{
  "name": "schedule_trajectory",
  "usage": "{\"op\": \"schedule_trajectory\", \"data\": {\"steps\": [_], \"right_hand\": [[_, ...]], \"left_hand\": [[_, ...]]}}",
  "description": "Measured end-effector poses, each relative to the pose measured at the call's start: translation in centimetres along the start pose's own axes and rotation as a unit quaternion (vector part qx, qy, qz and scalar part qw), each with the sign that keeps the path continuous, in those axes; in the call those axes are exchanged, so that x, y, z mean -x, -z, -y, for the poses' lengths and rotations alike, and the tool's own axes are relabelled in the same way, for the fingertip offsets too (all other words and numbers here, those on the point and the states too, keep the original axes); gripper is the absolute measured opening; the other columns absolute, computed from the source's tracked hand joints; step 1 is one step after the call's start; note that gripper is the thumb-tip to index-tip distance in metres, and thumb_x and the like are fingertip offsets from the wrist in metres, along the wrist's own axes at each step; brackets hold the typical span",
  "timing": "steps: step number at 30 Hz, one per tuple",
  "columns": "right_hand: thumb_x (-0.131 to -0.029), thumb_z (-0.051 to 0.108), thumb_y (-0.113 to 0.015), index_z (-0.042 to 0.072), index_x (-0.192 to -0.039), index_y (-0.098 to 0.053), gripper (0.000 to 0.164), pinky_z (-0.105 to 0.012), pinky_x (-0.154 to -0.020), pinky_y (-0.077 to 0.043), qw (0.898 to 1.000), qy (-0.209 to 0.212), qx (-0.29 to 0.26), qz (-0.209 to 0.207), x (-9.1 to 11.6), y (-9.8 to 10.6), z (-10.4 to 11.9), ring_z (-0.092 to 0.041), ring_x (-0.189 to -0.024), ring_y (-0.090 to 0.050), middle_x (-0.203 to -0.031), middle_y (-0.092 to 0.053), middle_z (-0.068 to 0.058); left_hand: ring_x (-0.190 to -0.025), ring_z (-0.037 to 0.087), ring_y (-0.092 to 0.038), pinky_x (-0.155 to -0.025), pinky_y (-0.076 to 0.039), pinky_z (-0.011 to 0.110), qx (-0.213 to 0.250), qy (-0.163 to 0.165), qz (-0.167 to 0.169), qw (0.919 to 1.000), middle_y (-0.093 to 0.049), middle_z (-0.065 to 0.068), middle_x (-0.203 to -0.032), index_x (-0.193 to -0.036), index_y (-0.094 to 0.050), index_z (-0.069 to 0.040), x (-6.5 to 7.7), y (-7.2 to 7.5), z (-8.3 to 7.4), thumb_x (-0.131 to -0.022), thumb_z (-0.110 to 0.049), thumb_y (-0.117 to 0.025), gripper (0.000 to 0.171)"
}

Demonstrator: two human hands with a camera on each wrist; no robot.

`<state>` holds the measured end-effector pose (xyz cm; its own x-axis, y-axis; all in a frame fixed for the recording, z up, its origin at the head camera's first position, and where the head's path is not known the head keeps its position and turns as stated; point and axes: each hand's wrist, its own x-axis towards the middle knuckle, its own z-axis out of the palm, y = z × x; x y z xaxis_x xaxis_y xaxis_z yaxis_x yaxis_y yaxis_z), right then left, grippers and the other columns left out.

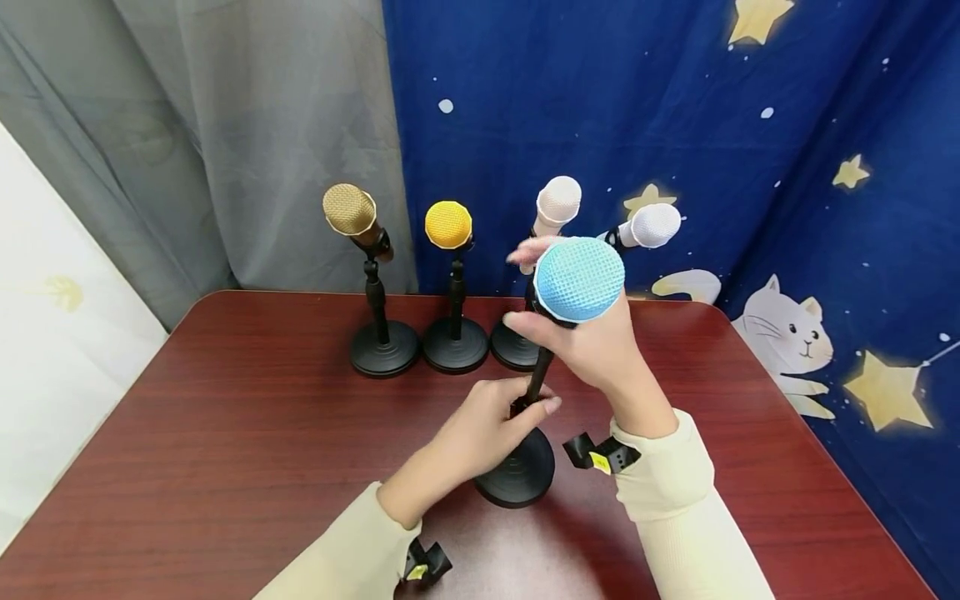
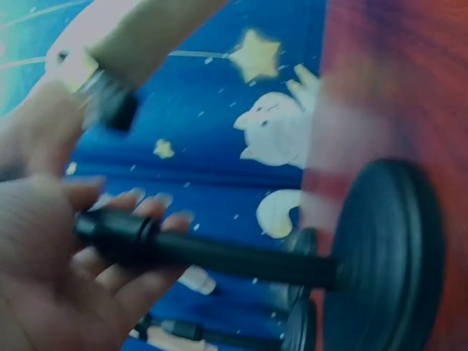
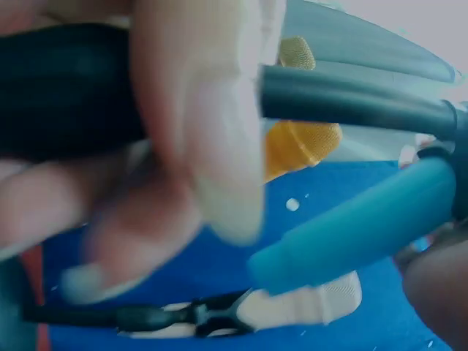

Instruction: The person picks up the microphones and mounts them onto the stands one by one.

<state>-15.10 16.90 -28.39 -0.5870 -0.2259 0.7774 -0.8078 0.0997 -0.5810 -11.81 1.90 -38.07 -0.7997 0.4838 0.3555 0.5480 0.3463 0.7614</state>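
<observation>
A blue microphone is mounted on a black desk stand with a round base. My left hand wraps its fingers around the pole. In the left wrist view, those fingers curl about the thick collar. My right hand grips around the microphone just under its mesh head, which hides part of the grasp. At the edge of the right wrist view, the right hand meets the clip area beside the blue handle. Blurred left-hand fingers fill that view's foreground.
Along the table's back edge stand a gold microphone, a yellow one and two white ones, on black stands where visible. The reddish-brown table meets a grey curtain and a blue star-patterned curtain.
</observation>
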Motion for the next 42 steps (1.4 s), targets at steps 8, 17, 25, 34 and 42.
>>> {"op": "schedule_trajectory", "data": {"steps": [8, 17, 25, 34, 42], "right_hand": [[-0.087, 0.027, -0.081, 0.004, -0.145, -0.049, 0.071, -0.019, -0.104, -0.05, 0.984, -0.164, -0.075, 0.015, 6.7, 3.6, -4.4, -0.005, -0.12, -0.062, -0.135, -0.06, 0.01], [-0.071, 0.047, -0.09, 0.025, -0.136, -0.062, 0.074, -0.034, -0.107, -0.05, 0.896, -0.234, 0.151, 0.346, 10.4, 4.7, -6.6, -0.012, -0.123, -0.063, -0.133, -0.067, 0.009], [-0.066, 0.048, -0.093, 0.011, -0.128, -0.066, 0.077, -0.028, -0.095, -0.054, 0.876, -0.182, 0.161, 0.416, 12.3, 0.7, -6.8, -0.007, -0.106, -0.065, -0.119, -0.072, 0.004], [-0.065, 0.037, -0.096, 0.007, -0.136, -0.062, 0.084, -0.038, -0.109, -0.048, 0.854, -0.184, 0.24, 0.424, 12.9, -0.8, -6.4, -0.023, -0.129, -0.057, -0.145, -0.057, -0.01], [-0.066, 0.033, -0.096, 0.007, -0.14, -0.06, 0.086, -0.036, -0.108, -0.048, 0.853, -0.201, 0.224, 0.427, 12.7, -0.7, -6.7, -0.023, -0.13, -0.057, -0.147, -0.057, -0.007]], "left_hand": [[-0.104, 0.004, -0.07, -0.096, -0.056, 0.023, 0.118, 0.041, 0.14, 0.9823, -0.076, -0.006, -0.112, -0.118, -0.074, -0.018, -0.9, 3.2, 1.1, -0.094, -0.018, -0.072, 0.023], [-0.11, 0.01, -0.072, -0.098, -0.056, 0.026, 0.151, 0.029, 0.214, 0.9647, -0.076, 0.007, -0.118, -0.121, -0.073, -0.011, -2.2, 4.6, 2.6, -0.091, -0.015, -0.076, 0.03], [-0.105, 0.015, -0.073, -0.093, -0.059, 0.036, 0.198, 0.008, 0.308, 0.9306, -0.075, 0.012, -0.119, -0.122, -0.071, -0.003, -4.1, 5.5, 3.7, -0.09, -0.006, -0.074, 0.032], [-0.11, 0.015, -0.07, -0.094, -0.058, 0.033, 0.262, 0.002, 0.475, 0.8403, -0.071, 0.02, -0.124, -0.126, -0.063, 0.012, -7.8, 5.1, 5.6, -0.089, 0.005, -0.07, 0.038], [-0.101, 0.013, -0.074, -0.08, -0.055, 0.026, 0.362, -0.018, 0.548, 0.7538, -0.079, 0.0, -0.107, -0.117, -0.052, 0.028, -10.1, 3.2, 7.6, -0.085, 0.001, -0.077, 0.049]]}}
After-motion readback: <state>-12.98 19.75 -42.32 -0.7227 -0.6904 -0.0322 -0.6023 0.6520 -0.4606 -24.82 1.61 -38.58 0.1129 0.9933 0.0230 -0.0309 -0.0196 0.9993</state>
